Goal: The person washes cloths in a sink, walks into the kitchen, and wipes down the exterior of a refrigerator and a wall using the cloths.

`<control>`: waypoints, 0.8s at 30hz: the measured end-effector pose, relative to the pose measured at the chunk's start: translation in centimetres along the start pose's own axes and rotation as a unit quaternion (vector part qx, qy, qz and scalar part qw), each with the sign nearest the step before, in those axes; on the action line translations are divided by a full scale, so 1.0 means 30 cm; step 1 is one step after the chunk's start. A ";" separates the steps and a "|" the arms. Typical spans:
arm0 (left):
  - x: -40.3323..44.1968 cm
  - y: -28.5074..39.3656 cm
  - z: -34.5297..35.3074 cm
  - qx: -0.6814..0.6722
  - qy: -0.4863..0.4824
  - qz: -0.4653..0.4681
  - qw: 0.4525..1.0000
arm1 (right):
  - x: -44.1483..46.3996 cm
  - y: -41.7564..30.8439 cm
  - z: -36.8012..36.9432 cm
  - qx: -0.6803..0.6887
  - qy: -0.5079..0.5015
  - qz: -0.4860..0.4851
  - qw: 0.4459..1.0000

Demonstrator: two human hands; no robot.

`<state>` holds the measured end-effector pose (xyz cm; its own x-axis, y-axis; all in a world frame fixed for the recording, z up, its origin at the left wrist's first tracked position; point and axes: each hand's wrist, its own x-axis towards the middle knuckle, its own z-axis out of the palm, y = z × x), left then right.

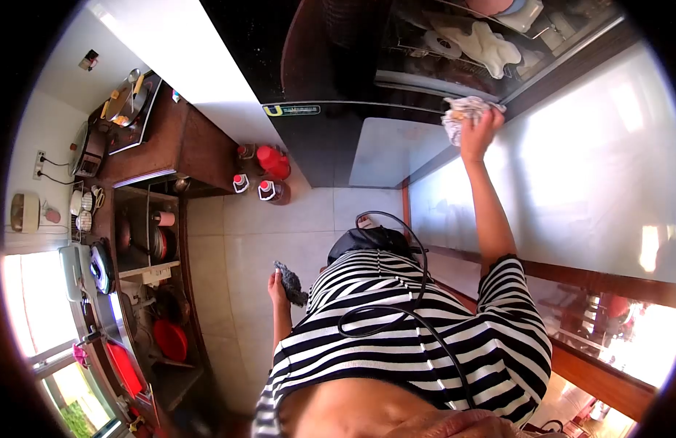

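Note:
My right hand [480, 133] is closed round a crumpled whitish patterned cloth [455, 117]. It presses the cloth to the front of a black cabinet [320, 146], near its right edge and just below a glass pane [418, 84]. Behind that glass stand white dishes and racks. Down by my left side, my left hand [278, 288] grips a dark grey fuzzy cloth [293, 285], held away from any surface. A lighter grey panel [389, 150] is set in the cabinet's lower front.
On the floor left of the cabinet stand a red container [274, 162] and dark bottles [278, 193] with red caps. A brown counter [163, 142] bears a stove with a pan [130, 102]. Open shelves [152, 270] run along the left. A glossy white surface [571, 175] borders the right.

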<state>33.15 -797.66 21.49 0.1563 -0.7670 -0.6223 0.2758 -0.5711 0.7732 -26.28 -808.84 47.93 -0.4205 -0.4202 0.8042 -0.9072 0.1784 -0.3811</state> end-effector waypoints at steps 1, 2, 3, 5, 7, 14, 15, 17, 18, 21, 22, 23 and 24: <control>-0.022 0.016 0.008 -0.011 -0.014 -0.010 1.000 | -0.012 0.047 -0.007 -0.026 0.018 0.051 0.998; -0.034 0.015 0.000 0.002 -0.012 -0.016 1.000 | -0.011 0.078 -0.015 -0.053 0.038 0.102 0.993; -0.039 0.023 -0.004 0.013 -0.014 -0.019 1.000 | -0.005 0.097 -0.024 -0.068 0.055 0.124 0.988; -0.001 0.019 0.008 0.028 -0.004 -0.008 1.000 | 0.004 0.064 -0.040 -0.033 0.024 0.138 0.990; 0.010 0.026 0.016 0.029 -0.008 -0.008 1.000 | 0.041 -0.025 -0.033 -0.030 0.019 0.079 0.996; 0.024 0.085 0.094 0.062 -0.014 0.044 0.997 | 0.224 -0.561 0.053 -0.011 -0.072 -0.312 0.947; 0.002 0.101 0.114 0.071 -0.002 0.060 0.996 | 0.230 -0.588 0.047 -0.008 -0.083 -0.300 0.950; -0.008 0.105 0.110 0.033 -0.012 0.046 0.998 | 0.283 -0.631 0.006 0.006 -0.094 -0.294 0.951; -0.013 0.096 0.108 0.006 -0.011 0.039 0.999 | 0.334 -0.654 -0.023 0.017 -0.094 -0.298 0.950; 0.003 0.022 0.066 -0.025 -0.029 0.053 0.998 | 0.581 -0.718 -0.121 0.001 0.004 -0.315 0.949; -0.006 0.016 0.049 -0.018 -0.025 0.036 0.999 | 0.674 -0.746 -0.149 -0.017 0.043 -0.303 0.952; 0.004 -0.007 0.032 -0.002 -0.024 0.065 0.998 | 0.778 -0.773 -0.181 -0.030 0.079 -0.285 0.955; 0.002 -0.018 0.023 -0.020 -0.017 0.053 0.998 | 0.881 -0.793 -0.221 -0.027 0.109 -0.263 0.958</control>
<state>32.34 -797.60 21.12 0.1550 -0.8320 -0.5327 0.2968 -0.4751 0.8284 -15.91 -818.28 81.28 0.1063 -0.2702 0.9569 -0.9917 0.0415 0.1219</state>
